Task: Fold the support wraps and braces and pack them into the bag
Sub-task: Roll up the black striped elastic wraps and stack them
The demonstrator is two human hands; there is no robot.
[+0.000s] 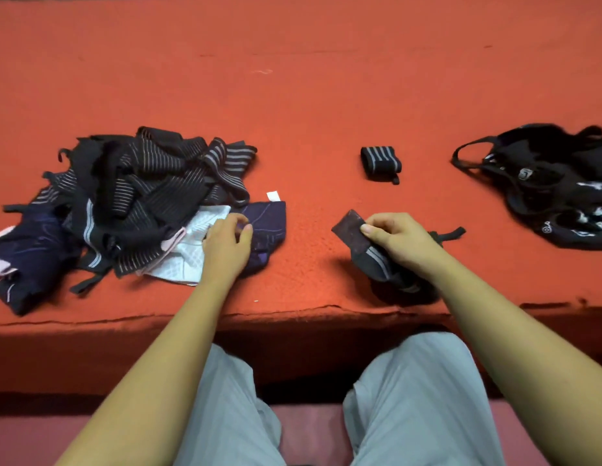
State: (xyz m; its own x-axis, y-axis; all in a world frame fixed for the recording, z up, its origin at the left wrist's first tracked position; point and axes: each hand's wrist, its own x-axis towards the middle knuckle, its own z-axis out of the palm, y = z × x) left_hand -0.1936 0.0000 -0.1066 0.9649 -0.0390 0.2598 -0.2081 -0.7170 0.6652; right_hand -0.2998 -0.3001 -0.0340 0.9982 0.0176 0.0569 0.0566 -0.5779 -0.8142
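Presently, both forearms reached forward from the lap, over grey trousers [420,398], onto the orange surface [292,95].

Right hand [398,240]: palm down, wrist bent slightly inward, fingers curled. The thumb and forefinger pinched a dark striped wrap [351,230] at its brown fastening end, which stuck up and to the left of the thumb. The rest of this wrap lay bunched under the hand near the front edge of the surface, and a thin loop trailed out to the right of the knuckles.

Left hand [227,245]: palm down, fingers bent over the right edge of the pile of wraps [141,186], touching a navy brace [269,220] just beside a white brace [191,250]. Whether the fingers actually gripped the fabric could not be told.

The pile sat at the left, a loose tangle of black and grey striped bands with navy pieces at both ends. 1 rolled wrap [381,159] lay alone, beyond the right hand and apart from it. The black bag [555,183] lay slumped at the far right, well apart from both hands, its handle loop toward the centre.
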